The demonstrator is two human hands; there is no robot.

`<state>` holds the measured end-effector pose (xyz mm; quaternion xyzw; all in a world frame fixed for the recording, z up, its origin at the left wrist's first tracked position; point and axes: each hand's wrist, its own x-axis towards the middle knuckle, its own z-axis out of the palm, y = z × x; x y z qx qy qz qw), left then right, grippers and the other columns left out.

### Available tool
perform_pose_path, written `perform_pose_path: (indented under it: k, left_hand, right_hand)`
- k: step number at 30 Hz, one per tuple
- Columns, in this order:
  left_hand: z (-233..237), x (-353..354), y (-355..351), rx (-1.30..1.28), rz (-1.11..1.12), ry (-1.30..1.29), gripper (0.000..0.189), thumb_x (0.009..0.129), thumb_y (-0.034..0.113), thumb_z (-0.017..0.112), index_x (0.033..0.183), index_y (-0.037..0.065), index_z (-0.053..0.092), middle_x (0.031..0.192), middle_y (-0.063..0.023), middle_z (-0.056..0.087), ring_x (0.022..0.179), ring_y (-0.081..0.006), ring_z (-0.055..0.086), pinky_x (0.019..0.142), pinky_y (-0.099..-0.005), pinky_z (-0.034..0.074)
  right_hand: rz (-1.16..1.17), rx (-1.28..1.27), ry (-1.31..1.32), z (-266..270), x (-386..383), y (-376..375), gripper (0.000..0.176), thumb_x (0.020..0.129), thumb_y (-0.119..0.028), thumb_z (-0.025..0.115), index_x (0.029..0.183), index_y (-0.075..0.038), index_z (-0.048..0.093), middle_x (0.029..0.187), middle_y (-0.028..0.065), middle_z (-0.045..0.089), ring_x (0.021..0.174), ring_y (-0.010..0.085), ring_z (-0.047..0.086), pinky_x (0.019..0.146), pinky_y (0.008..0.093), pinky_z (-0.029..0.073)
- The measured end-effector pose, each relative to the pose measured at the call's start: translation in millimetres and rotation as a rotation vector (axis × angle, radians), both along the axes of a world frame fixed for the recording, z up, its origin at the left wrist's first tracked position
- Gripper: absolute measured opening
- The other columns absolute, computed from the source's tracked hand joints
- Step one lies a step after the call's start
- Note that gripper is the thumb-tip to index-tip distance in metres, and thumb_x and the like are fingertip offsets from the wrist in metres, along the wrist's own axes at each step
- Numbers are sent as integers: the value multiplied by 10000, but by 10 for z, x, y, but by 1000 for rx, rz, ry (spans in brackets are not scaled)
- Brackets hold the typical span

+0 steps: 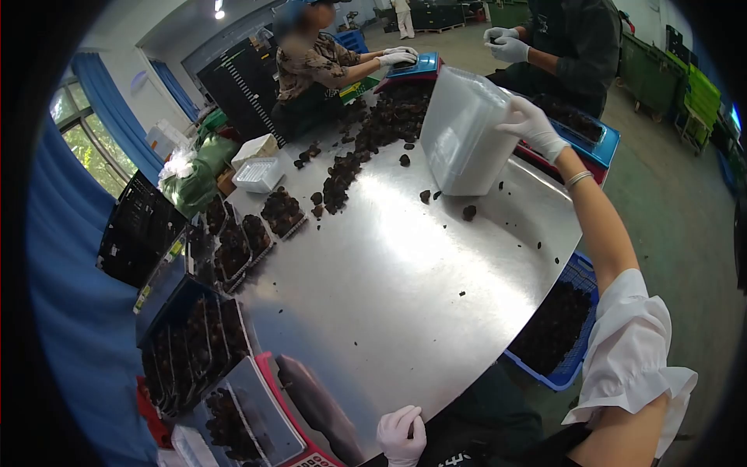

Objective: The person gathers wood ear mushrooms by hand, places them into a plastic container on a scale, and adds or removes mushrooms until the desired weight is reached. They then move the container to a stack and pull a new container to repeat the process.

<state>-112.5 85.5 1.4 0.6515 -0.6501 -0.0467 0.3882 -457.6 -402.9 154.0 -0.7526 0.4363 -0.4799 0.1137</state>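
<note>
A tall stack of nested clear plastic trays (467, 132) stands on the far right part of the metal table (373, 280). My right hand (529, 124), in a white glove, grips the upper right edge of that stack. My left hand (401, 434), also gloved, rests at the near edge of the table with its fingers curled together; whether anything is inside them is hidden. Just left of it is a red scale (272, 381) with a clear tray of dark pieces (233, 420) on top.
Dark pieces (389, 117) are heaped across the far table. Filled trays (233, 241) line the left side. A blue basket (580, 311) of dark bits stands below the right edge. Two gloved co-workers (311, 70) (572, 47) are at the far side, by scales.
</note>
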Motion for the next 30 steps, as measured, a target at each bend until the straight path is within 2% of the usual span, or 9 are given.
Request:
perform_pose_path:
  k: [3,5,7,9,17,18,21,27,30]
  left_hand:
    - [-3,-17,-25,-13,-3,6,178,777,-20,676,928,66,714,952,-117,703,866,-325,653,792,-409,531]
    - [19,-40,-35,-17,4,8,177,774,-24,675,921,66,715,944,-118,703,857,-326,654,789,-410,530]
    - [39,-55,-41,-15,21,3,168,773,-28,672,906,65,716,934,-119,703,851,-327,654,784,-413,530]
    - [26,-46,-51,5,14,7,167,781,-20,676,920,63,715,949,-116,703,867,-322,654,796,-413,527]
    - [307,-302,-782,17,-125,133,159,829,20,678,988,25,687,985,-179,683,912,-369,637,833,-424,514]
    - [332,-342,-957,79,-115,187,199,818,26,679,1015,41,706,1055,-154,677,990,-339,632,893,-408,504]
    - [328,-336,-1562,167,-182,233,303,852,102,696,1150,53,677,1261,-155,590,1171,-332,555,1006,-406,454]
    - [428,-299,-2981,258,-249,525,373,984,255,584,1287,37,604,1308,-132,553,1214,-268,520,1044,-378,411]
    - [272,-137,-3667,269,-220,654,483,1037,335,479,1400,18,510,1431,-139,503,1290,-273,498,1089,-388,392]
  right_hand:
    - [-85,162,32,-57,-477,-142,414,770,-204,832,1055,-16,597,999,79,641,970,164,569,918,294,471]
    - [-39,160,-7,-104,-600,-103,327,796,-133,812,999,-36,575,927,12,564,940,102,525,910,282,463]
    - [-5,164,-36,-208,-570,-94,442,756,-176,837,1092,-8,605,1028,89,653,1000,176,580,960,306,456]
    - [17,39,71,-312,-468,-87,546,766,-164,830,1230,-6,591,1199,132,632,1144,236,574,1052,330,418]
    - [146,-26,185,-111,21,16,551,803,-79,776,1289,11,531,1284,131,528,1232,257,492,1070,324,391]
    - [129,-23,185,-70,42,-6,551,803,-79,776,1289,11,531,1284,131,528,1232,257,492,1070,324,391]
    - [185,-95,206,87,187,-149,507,809,-69,759,1267,-6,550,1255,125,560,1179,276,531,1020,351,426]
    - [301,-63,454,454,789,-576,346,801,-253,732,1048,-63,583,948,162,649,937,343,638,868,403,493]
    - [270,52,530,550,1245,-596,294,805,-251,705,996,-65,580,940,180,659,926,364,636,844,412,493]
